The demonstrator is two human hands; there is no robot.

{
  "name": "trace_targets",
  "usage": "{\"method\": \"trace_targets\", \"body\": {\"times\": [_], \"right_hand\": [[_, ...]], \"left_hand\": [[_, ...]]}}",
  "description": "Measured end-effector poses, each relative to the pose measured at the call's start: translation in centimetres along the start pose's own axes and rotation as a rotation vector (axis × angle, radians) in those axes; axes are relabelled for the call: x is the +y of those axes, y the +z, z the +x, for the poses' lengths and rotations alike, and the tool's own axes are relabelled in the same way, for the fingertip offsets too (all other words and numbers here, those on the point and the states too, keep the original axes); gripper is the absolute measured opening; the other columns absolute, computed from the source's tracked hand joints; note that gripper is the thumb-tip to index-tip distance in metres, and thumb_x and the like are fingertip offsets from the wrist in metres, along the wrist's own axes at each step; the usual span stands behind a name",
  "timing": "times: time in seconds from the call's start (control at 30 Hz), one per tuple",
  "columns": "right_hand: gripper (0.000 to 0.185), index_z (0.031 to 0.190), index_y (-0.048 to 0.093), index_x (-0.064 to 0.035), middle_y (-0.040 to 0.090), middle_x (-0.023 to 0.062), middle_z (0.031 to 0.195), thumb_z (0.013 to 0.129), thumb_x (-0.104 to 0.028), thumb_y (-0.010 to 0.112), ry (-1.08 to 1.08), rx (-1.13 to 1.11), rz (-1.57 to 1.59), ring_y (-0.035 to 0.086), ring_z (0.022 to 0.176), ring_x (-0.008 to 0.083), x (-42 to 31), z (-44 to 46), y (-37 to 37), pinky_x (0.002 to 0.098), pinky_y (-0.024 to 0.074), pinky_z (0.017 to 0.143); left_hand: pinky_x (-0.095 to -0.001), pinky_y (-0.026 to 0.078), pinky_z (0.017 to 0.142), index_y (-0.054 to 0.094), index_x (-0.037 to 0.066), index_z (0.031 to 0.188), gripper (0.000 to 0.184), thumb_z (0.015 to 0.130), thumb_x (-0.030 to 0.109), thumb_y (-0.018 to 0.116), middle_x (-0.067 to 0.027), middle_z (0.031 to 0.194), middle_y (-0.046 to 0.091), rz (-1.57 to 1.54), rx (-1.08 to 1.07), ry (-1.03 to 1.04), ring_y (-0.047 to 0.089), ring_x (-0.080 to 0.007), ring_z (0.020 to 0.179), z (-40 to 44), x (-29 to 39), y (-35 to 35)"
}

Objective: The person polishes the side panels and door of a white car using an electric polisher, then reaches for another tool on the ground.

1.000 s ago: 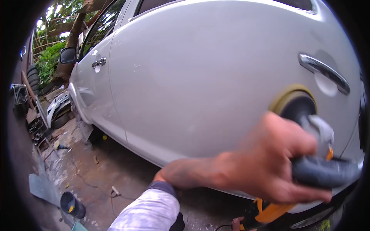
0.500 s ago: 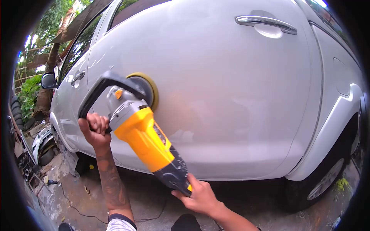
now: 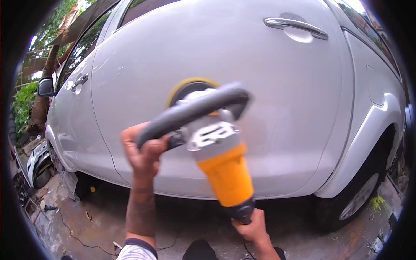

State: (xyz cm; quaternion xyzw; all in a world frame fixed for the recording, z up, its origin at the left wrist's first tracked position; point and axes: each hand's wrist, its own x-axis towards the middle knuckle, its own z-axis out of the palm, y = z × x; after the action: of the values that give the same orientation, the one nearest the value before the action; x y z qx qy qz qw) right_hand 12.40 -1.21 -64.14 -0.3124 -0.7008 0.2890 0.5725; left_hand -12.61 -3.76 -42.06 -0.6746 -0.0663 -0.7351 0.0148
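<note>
A glossy white metal vehicle (image 3: 366,147) fills the view. Before its rear door (image 3: 286,112) tilts an orange, grey and black power polisher (image 3: 227,177), its thick black loop handle (image 3: 190,114) across the front, its round yellow pad (image 3: 178,89) facing the panel. The left hand (image 3: 143,154) wraps the loop's lower left end; the right hand (image 3: 253,227) clasps the polisher's dark rear end

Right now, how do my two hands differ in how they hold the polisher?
The left hand grips the black loop handle, while the right hand holds the dark rear end of the polisher. The left hand sits higher in the view, the right hand lower. The left hand is closer to the yellow pad; the right hand is at the far end from it. Both hands are closed on the same tool.
</note>
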Motion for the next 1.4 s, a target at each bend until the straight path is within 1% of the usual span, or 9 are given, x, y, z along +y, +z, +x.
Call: {"method": "trace_targets", "body": {"times": [0.2,0.53,0.67,0.83,1.0,1.07,1.2,1.3,1.4], "right_hand": [[0.02,0.09,0.071,0.0005,0.07,0.0037,0.079,0.074,-0.007,0.079,0.155,0.373,0.184,0.067,0.072,0.0148,5.6,-3.5,-3.4,0.031,0.0532,0.069],[0.02,0.087,0.072,0.0005,0.073,0.0054,0.078,0.072,-0.009,0.081,0.059,0.195,0.06,0.066,0.074,0.0107,2.7,-0.1,-2.3,0.0334,0.0541,0.069],[0.029,0.092,0.071,0.0005,0.071,0.0197,0.075,0.069,-0.016,0.08,-0.033,-0.022,-0.096,0.075,0.075,0.0315,2.3,2.3,0.4,0.0368,0.0554,0.069],[0.036,0.102,0.07,-0.001,0.071,0.0225,0.081,0.071,-0.017,0.077,-0.039,-0.154,-0.099,0.07,0.08,0.042,3.5,3.2,2.8,0.0417,0.0561,0.072],[0.037,0.104,0.071,-0.004,0.071,0.0201,0.081,0.07,-0.018,0.076,-0.006,-0.193,-0.136,0.071,0.081,0.0403,3.4,2.0,0.7,0.0406,0.0561,0.072],[0.036,0.103,0.071,-0.0031,0.071,0.02,0.081,0.07,-0.017,0.076,0.016,-0.15,-0.136,0.072,0.081,0.0395,3.8,1.0,-0.6,0.0396,0.0562,0.072],[0.029,0.091,0.072,-0.0001,0.073,0.0167,0.079,0.068,-0.015,0.081,0.03,-0.034,-0.19,0.076,0.079,0.0303,6.0,-0.9,-5.1,0.0353,0.056,0.073],[0.034,0.096,0.072,0.0,0.074,0.0135,0.086,0.069,-0.015,0.083,0.118,0.135,-0.108,0.073,0.079,0.0209,7.9,-3.5,-9.1,0.0357,0.0555,0.074],[0.037,0.104,0.068,-0.0002,0.072,0.0077,0.1,0.071,-0.008,0.082,0.218,0.315,0.096,0.069,0.085,0.0177,10.9,-6.6,-12.1,0.0343,0.0556,0.076]], "left_hand": [[-0.0258,0.037,0.046,0.062,0.003,0.064,0.048,0.071,0.041,0.09,0.0008,0.052,0.049,0.108,-0.444,-0.016,0.047,-0.0062,0.048,1.9,-0.7,9.7],[-0.0266,0.039,0.045,0.064,0.001,0.065,0.046,0.075,0.041,0.086,0.0004,0.05,0.05,0.053,-0.333,0.016,0.051,-0.0062,0.049,2.3,-1.4,5.3],[-0.0257,0.043,0.052,0.058,0.004,0.076,0.03,0.079,0.03,0.073,0.0025,0.055,0.045,-0.054,0.141,0.0,0.045,-0.0095,0.047,-2.4,-4.0,-3.0],[-0.0257,0.04,0.056,0.05,0.006,0.089,0.057,0.087,0.057,0.075,0.0044,0.062,0.044,-0.145,0.057,0.065,0.041,-0.0059,0.048,-8.3,-4.7,-11.3],[-0.0284,0.03,0.062,0.039,0.019,0.066,0.061,0.091,0.07,0.06,0.0075,0.055,0.036,-0.008,0.061,0.017,0.033,-0.0073,0.045,-9.6,-3.6,-8.2],[-0.0294,0.041,0.049,0.05,0.007,0.094,0.062,0.09,0.066,0.067,0.0036,0.061,0.039,-0.058,0.134,0.034,0.037,-0.0056,0.046,-11.3,-5.2,-7.7],[-0.0294,0.035,0.046,0.041,0.008,0.056,0.081,0.073,0.081,0.073,0.0002,0.05,0.039,0.151,0.071,-0.023,0.041,-0.0118,0.045,-7.9,-3.1,2.5],[-0.0284,0.038,0.046,0.051,0.008,0.056,0.055,0.064,0.046,0.09,-0.0019,0.052,0.052,-0.079,-0.317,-0.108,0.051,-0.0138,0.046,-5.5,-3.1,9.0],[-0.0294,0.038,0.045,0.05,0.008,0.056,0.054,0.064,0.041,0.093,-0.0024,0.052,0.051,-0.026,-0.427,0.025,0.05,-0.0143,0.044,-5.2,-3.4,16.2]]}}
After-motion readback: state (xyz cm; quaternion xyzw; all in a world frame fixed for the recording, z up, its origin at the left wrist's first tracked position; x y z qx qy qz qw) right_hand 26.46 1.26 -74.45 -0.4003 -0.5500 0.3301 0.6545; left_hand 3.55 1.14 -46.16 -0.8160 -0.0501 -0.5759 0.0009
